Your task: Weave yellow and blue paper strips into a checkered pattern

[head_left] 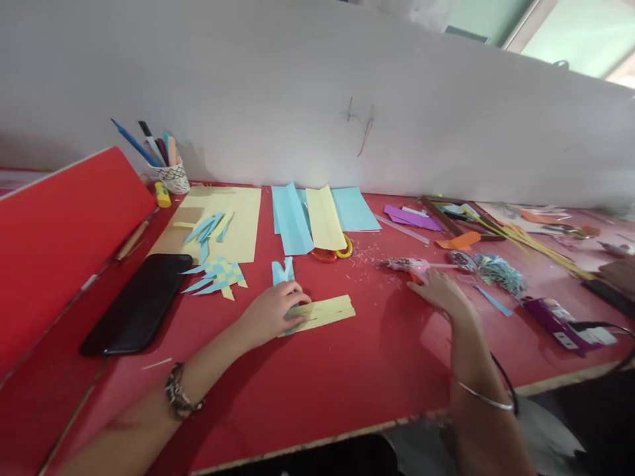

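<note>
My left hand [275, 307] pinches the near end of yellow paper strips [327, 312], which lie flat on the red table and cross over light blue paper strips [284, 270]. The blue strips stick out beyond my fingers with their ends apart. My right hand [440, 291] is closed round a pink glue gun [420, 270], its nozzle toward the left; the fingers partly hide its handle. A small woven piece of blue and yellow strips [218, 274] rests left of my left hand.
A black phone [139, 304] lies at left beside a red board [64, 231]. Behind stand a pen cup [172, 177], folded blue paper [292, 218] and yellow paper [325, 215]. Scissors [346, 248] lie partly under the paper. A purple power strip [555, 320] with a cable sits right, near another person's hand [620, 274].
</note>
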Tool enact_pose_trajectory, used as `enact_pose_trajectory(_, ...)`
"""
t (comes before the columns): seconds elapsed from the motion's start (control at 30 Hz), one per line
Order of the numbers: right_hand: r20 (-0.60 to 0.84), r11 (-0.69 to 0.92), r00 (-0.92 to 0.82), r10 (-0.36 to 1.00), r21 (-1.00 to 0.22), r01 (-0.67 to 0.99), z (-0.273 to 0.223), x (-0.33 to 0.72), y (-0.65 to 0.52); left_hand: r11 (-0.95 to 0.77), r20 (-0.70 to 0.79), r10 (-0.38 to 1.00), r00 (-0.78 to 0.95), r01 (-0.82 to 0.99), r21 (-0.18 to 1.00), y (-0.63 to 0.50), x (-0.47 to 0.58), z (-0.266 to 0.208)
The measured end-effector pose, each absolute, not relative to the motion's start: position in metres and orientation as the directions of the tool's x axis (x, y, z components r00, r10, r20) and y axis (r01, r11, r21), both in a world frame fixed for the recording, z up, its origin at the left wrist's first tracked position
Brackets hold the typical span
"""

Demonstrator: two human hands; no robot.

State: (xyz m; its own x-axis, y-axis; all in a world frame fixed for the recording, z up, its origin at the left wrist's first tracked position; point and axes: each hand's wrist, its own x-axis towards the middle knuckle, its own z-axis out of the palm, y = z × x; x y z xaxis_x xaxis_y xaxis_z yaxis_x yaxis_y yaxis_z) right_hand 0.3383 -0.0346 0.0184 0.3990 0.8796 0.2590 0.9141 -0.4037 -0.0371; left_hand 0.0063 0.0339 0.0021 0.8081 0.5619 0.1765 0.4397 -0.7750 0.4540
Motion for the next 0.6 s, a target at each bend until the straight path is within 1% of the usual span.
enact_pose_trajectory(0.1,0.149,-0.450,0.447,0.882,-0.011,0.893,0.023,0.338,-0.039,-0.712,0.139,0.605,0.784,0.455,0.535,0.031,0.007,-0.002)
enact_pose_trajectory(0.2,0.046,-0.512,0.510,0.859,0.025,0.859,0.028,0.332,-0.038,-0.681,0.138,0.631,0.764,0.460,0.570,0.030,0.007,-0.002)
enact_pose_trajectory(0.27,0.015,-0.539,0.539,0.842,0.038,0.841,0.030,0.328,-0.036,-0.667,0.147,0.648,0.747,0.464,0.584,0.030,0.007,-0.002)
enact_pose_trajectory(0.37,0.028,-0.589,0.589,0.808,0.040,0.807,0.030,0.325,-0.035,-0.624,0.131,0.685,0.717,0.484,0.613,0.029,0.006,-0.001)
enact_pose_trajectory(0.43,0.066,-0.632,0.630,0.774,0.025,0.775,0.030,0.325,-0.034,-0.584,0.119,0.709,0.695,0.484,0.651,0.029,0.005,0.000)
enact_pose_trajectory(0.5,0.112,-0.654,0.652,0.750,-0.024,0.756,0.030,0.326,-0.034,-0.530,0.103,0.729,0.676,0.463,0.711,0.028,0.004,0.003)
enact_pose_trajectory(0.6,0.192,-0.653,0.667,0.720,-0.140,0.744,0.033,0.322,-0.033,-0.457,0.103,0.768,0.632,0.428,0.779,0.027,0.001,0.007)
